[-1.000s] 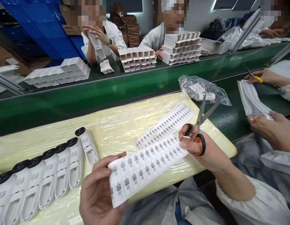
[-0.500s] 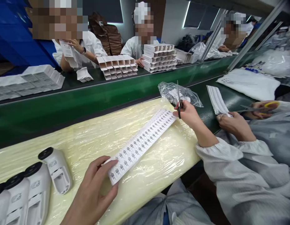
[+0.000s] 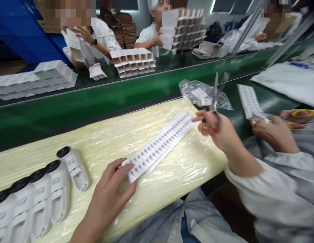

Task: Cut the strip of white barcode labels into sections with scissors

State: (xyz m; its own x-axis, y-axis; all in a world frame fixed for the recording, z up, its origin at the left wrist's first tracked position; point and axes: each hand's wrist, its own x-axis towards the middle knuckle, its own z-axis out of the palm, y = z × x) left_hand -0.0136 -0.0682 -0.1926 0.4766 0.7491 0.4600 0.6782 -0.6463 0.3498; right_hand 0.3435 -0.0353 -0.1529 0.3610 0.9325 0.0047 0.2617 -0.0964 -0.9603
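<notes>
A long white label sheet [image 3: 160, 143] lies diagonally on the plastic-wrapped yellow pad [image 3: 113, 138]. My left hand [image 3: 110, 194] rests its fingers on the sheet's near end, pressing it to the pad. My right hand [image 3: 215, 130] grips scissors [image 3: 214, 98] with orange handles, blades pointing up, at the sheet's far end, where its fingers touch the sheet's corner. A row of white devices with black caps [image 3: 42, 197] lies at my left.
A clear plastic bag [image 3: 202, 94] lies just beyond the pad on the green belt [image 3: 96, 101]. At the right a co-worker's hands [image 3: 275, 133] hold another label sheet and yellow scissors. Across the belt, people handle stacks of white cartons [image 3: 134, 62].
The label sheet went from being held up in both hands to lying flat on the pad. My right hand with the scissors moved out to the sheet's far end; the left hand now presses the near end.
</notes>
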